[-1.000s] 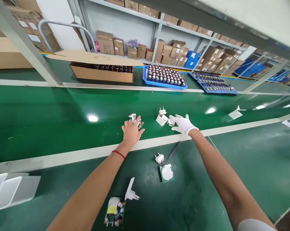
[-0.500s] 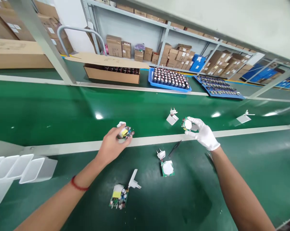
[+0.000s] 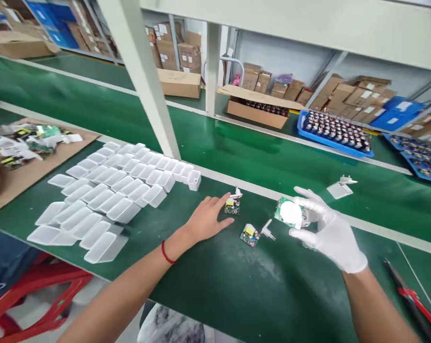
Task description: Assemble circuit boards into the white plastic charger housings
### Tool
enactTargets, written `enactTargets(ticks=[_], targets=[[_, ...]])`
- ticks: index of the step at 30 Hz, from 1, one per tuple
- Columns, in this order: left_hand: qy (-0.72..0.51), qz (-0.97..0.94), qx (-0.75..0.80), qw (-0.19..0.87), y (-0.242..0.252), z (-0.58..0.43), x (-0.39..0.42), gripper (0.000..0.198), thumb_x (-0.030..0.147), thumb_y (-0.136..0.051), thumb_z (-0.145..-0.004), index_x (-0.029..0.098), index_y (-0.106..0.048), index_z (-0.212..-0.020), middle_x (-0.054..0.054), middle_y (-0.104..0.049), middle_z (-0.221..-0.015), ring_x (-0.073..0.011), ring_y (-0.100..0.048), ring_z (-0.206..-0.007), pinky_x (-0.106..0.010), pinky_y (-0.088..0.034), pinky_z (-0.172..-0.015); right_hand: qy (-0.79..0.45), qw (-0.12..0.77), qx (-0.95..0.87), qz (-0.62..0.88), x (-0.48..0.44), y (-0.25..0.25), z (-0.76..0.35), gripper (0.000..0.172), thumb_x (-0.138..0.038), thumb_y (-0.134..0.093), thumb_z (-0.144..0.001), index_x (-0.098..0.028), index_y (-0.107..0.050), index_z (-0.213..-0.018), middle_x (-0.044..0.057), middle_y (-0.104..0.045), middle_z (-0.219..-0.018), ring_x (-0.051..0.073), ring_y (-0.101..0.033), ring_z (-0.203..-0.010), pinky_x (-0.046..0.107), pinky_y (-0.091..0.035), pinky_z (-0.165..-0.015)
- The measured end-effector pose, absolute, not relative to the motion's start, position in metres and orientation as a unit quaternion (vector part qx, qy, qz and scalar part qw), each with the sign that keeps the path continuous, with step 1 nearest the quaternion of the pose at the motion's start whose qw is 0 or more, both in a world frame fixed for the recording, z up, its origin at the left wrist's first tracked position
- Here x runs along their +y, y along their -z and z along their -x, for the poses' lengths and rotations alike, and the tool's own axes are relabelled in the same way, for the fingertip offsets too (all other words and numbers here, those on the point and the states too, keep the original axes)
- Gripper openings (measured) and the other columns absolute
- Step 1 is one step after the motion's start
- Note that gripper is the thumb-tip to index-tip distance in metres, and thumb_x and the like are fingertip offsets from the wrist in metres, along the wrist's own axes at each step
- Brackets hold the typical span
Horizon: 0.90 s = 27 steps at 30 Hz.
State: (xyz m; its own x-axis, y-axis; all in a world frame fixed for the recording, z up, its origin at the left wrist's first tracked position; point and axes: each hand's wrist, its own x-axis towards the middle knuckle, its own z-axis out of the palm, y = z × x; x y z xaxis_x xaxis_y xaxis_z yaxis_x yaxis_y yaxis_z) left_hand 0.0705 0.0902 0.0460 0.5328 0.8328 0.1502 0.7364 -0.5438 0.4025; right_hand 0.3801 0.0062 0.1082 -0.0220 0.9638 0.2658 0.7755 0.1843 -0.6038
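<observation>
My bare left hand is low over the green bench, thumb and fingers apart. Just beyond its fingertips sits a small circuit board with a yellow part and a white plug piece; the index finger appears to touch the plug piece. A similar board, wired to a white plug, lies closer to me. In its white glove, my right hand grips a green circuit board with a round white pad between thumb and fingers. Part of another board is partly hidden beneath that hand.
Rows of white plastic cases cover the bench's left side. Behind them, cardboard carries a pile of boards. Red-handled pliers lie at right. A white plug adapter rests on the belt. A post rises from the bench.
The view has turned left, bringing the white cases into sight. My left hand has come back from the belt's edge and let go of its board on the bench. My right hand still holds its board.
</observation>
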Motion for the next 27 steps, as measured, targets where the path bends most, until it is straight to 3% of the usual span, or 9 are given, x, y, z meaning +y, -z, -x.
enactTargets(ticks=[2, 6, 10, 13, 16, 18, 21, 23, 27], targets=[[-0.181, -0.844, 0.493, 0.108, -0.053, -0.046, 0.097, 0.048, 0.038, -0.057, -0.091, 0.017, -0.054, -0.134, -0.014, -0.066, -0.112, -0.0299, -0.058, -0.107, -0.045, -0.048, -0.094, -0.178, 0.321, -0.711, 0.599, 0.002, -0.107, -0.360, 0.060, -0.042, -0.081, -0.070, -0.030, -0.060, -0.125, 0.012, -0.051, -0.145, 0.040, -0.043, -0.137, 0.056, -0.054, -0.094], [-0.197, -0.806, 0.556, 0.042, -0.055, -0.016, 0.126, 0.029, 0.016, -0.054, -0.087, 0.011, -0.066, -0.113, -0.023, -0.059, -0.116, -0.0414, -0.051, -0.115, -0.060, -0.044, -0.092, -0.217, 0.364, -0.711, 0.561, -0.003, -0.101, -0.318, 0.065, -0.040, -0.084, -0.068, -0.028, -0.056, -0.125, 0.016, -0.055, -0.139, 0.032, -0.067, -0.108, 0.047, -0.061, -0.077], [-0.193, -0.816, 0.544, 0.033, -0.054, -0.013, 0.134, 0.020, 0.011, -0.051, -0.087, 0.012, -0.069, -0.094, -0.024, -0.057, -0.120, -0.0429, -0.048, -0.120, -0.063, -0.044, -0.093, -0.184, 0.377, -0.744, 0.519, -0.003, -0.102, -0.288, 0.053, -0.038, -0.083, -0.069, -0.026, -0.058, -0.114, 0.015, -0.058, -0.136, 0.035, -0.062, -0.117, 0.055, -0.055, -0.091], [-0.185, -0.838, 0.510, 0.053, -0.056, -0.011, 0.103, 0.018, 0.013, -0.050, -0.088, 0.014, -0.067, -0.093, -0.023, -0.050, -0.131, -0.0434, -0.042, -0.130, -0.063, -0.042, -0.099, -0.152, 0.353, -0.786, 0.484, -0.002, -0.103, -0.277, 0.053, -0.035, -0.079, -0.074, -0.029, -0.057, -0.122, 0.011, -0.066, -0.123, 0.035, -0.056, -0.127, 0.058, -0.049, -0.100], [-0.154, -0.869, 0.457, 0.112, -0.053, -0.003, 0.053, 0.013, 0.017, -0.051, -0.090, 0.017, -0.064, -0.091, -0.018, -0.053, -0.129, -0.0342, -0.059, -0.113, -0.050, -0.052, -0.092, -0.144, 0.332, -0.822, 0.439, 0.001, -0.098, -0.269, 0.059, -0.037, -0.078, -0.076, -0.030, -0.053, -0.129, 0.009, -0.070, -0.111, 0.034, -0.052, -0.131, 0.063, -0.036, -0.110], [-0.151, -0.869, 0.439, 0.173, -0.046, 0.002, 0.023, 0.014, 0.020, -0.053, -0.090, 0.019, -0.061, -0.102, -0.015, -0.053, -0.131, -0.0284, -0.065, -0.101, -0.044, -0.056, -0.084, -0.150, 0.313, -0.831, 0.435, 0.003, -0.092, -0.260, 0.065, -0.039, -0.078, -0.075, -0.028, -0.049, -0.132, 0.010, -0.068, -0.114, 0.035, -0.050, -0.132, 0.066, -0.026, -0.115], [-0.207, -0.821, 0.451, 0.283, -0.029, 0.008, -0.004, 0.055, 0.029, -0.062, -0.088, 0.022, -0.039, -0.138, -0.017, -0.047, -0.141, -0.0320, -0.059, -0.118, -0.045, -0.055, -0.090, -0.162, 0.277, -0.839, 0.440, 0.005, -0.085, -0.245, 0.064, -0.041, -0.079, -0.072, -0.024, -0.050, -0.126, 0.012, -0.067, -0.118, 0.033, -0.053, -0.129, 0.067, -0.019, -0.117], [-0.243, -0.784, 0.458, 0.342, -0.017, 0.010, -0.010, 0.072, 0.033, -0.065, -0.087, 0.025, -0.026, -0.147, -0.016, -0.049, -0.141, -0.0320, -0.053, -0.126, -0.044, -0.054, -0.094, -0.153, 0.257, -0.855, 0.423, 0.007, -0.084, -0.236, 0.056, -0.041, -0.079, -0.070, -0.024, -0.054, -0.118, 0.008, -0.070, -0.105, 0.033, -0.054, -0.127, 0.067, -0.019, -0.117], [-0.288, -0.760, 0.450, 0.370, -0.002, 0.006, -0.010, 0.055, 0.032, -0.067, -0.086, 0.024, -0.044, -0.135, -0.012, -0.060, -0.128, -0.0294, -0.054, -0.120, -0.045, -0.050, -0.098, -0.111, 0.193, -0.885, 0.408, 0.011, -0.094, -0.223, 0.044, -0.038, -0.075, -0.070, -0.025, -0.061, -0.110, 0.002, -0.073, -0.088, 0.034, -0.056, -0.124, 0.067, -0.017, -0.116]])
